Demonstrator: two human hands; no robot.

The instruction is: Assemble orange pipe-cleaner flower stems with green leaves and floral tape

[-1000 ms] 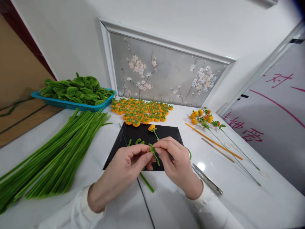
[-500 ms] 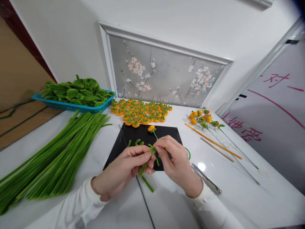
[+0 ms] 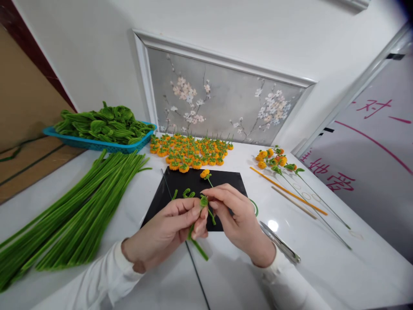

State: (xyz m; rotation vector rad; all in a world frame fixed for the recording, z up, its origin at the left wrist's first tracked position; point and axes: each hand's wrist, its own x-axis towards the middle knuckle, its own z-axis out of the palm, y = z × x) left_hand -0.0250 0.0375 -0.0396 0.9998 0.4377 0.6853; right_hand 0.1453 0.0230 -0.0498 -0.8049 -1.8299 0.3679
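Pinched in my left hand [image 3: 172, 226] is a green pipe cleaner [image 3: 204, 201], its upper end coiled between my fingertips and its tail hanging down below the hand. The thumb and fingers of my right hand [image 3: 234, 217] close on the coiled end from the other side, partly hiding it. Beneath both hands lies a black board [image 3: 226, 178]. On it rest a small orange flower [image 3: 204, 174] with a green stem and several short curled green pieces [image 3: 187, 193].
Long green pipe cleaners [image 3: 80, 211] spread at left, before a blue basket [image 3: 103, 144] of green pieces. Orange flower heads [image 3: 193, 150] stand behind the board. At right lie scissors [image 3: 280, 243], an orange stick [image 3: 290, 191], a tan stick [image 3: 293, 202] and stemmed flowers [image 3: 277, 159].
The coiled end has shifted slightly left and up in my fingertips. My right fingers have moved slightly left with it. Everything else on the table stays put.
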